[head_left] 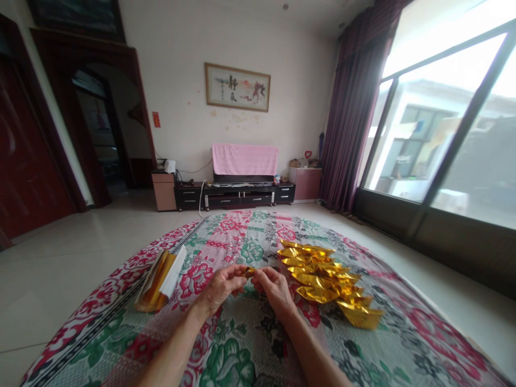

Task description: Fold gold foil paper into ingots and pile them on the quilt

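Between my two hands is a small piece of gold foil paper (249, 272), mostly hidden by the fingers. My left hand (226, 283) pinches its left end, and my right hand (274, 286) pinches the right end. To the right of my right hand lie several folded gold paper ingots (318, 279), boat-shaped and shiny, set close together in rows. Off to the left of my left hand rests a curled stack of gold and white paper sheets (160, 282).
A flowered cloth (229, 360) covers the rounded surface under my hands. Beyond it, across the tiled floor, stands a low black cabinet (242, 200) with a pink towel (245, 159) draped above it. A purple curtain (342, 118) and large windows line the right side.
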A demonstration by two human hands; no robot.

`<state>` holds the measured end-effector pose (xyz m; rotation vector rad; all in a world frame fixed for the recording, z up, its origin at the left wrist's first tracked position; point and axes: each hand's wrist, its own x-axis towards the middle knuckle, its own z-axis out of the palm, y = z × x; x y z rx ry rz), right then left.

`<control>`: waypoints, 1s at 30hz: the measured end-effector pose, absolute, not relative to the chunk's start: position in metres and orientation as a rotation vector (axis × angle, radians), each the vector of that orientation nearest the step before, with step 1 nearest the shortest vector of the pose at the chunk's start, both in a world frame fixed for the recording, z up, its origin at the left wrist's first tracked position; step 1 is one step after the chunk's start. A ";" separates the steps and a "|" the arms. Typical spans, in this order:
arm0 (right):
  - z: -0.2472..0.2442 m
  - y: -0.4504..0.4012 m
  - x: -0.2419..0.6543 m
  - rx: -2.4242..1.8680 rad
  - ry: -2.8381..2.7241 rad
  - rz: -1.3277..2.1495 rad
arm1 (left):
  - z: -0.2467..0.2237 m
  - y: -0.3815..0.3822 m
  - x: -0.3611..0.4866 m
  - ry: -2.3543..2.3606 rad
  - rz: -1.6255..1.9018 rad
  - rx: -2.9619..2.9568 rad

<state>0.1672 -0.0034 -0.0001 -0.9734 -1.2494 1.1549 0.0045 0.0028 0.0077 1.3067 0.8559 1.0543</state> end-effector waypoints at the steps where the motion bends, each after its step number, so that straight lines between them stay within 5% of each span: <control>1: -0.001 -0.003 0.167 -0.969 -1.266 1.129 | 0.008 0.003 0.005 0.873 1.073 1.329; 12: -0.005 -0.009 0.160 -0.951 -1.529 0.542 | 0.004 0.007 0.003 1.022 1.103 1.403; 30: 0.002 -0.012 0.160 -1.005 -1.644 0.444 | 0.000 0.007 0.002 1.114 1.079 1.543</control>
